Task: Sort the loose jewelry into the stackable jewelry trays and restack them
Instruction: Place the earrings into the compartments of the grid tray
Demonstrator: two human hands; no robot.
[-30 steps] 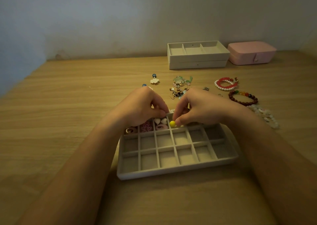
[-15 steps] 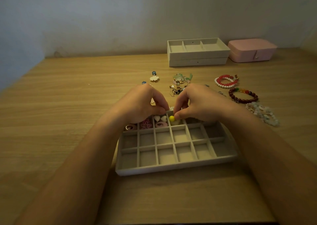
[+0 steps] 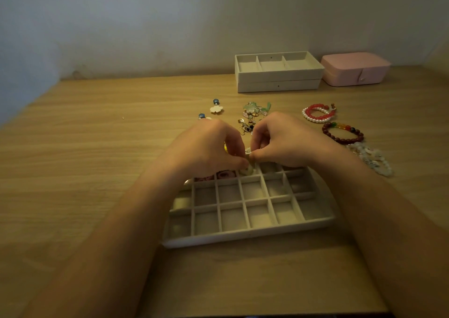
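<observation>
A beige grid tray (image 3: 243, 238) lies on the table in front of me. Its far row holds pink pieces (image 3: 226, 175) and a white heart piece (image 3: 247, 171). My left hand (image 3: 206, 147) and my right hand (image 3: 286, 143) meet fingertip to fingertip over that far row. Together they pinch a small pale jewelry piece (image 3: 250, 153). A bit of yellow (image 3: 225, 147) shows inside the curl of my left hand. Loose earrings (image 3: 252, 116) lie just beyond my hands.
Two stacked beige trays (image 3: 279, 84) and a pink case (image 3: 354, 68) stand by the back wall. Right of my hands lie a red and pearl bracelet (image 3: 318, 114), a dark red bead bracelet (image 3: 342, 134) and a pale chip bracelet (image 3: 371, 158). White flower earrings (image 3: 216, 108) lie at the left.
The yellow bead that my right fingertips held at the tray's far row now shows inside my left hand's curl. Both hands have drawn closer together, fingertips touching.
</observation>
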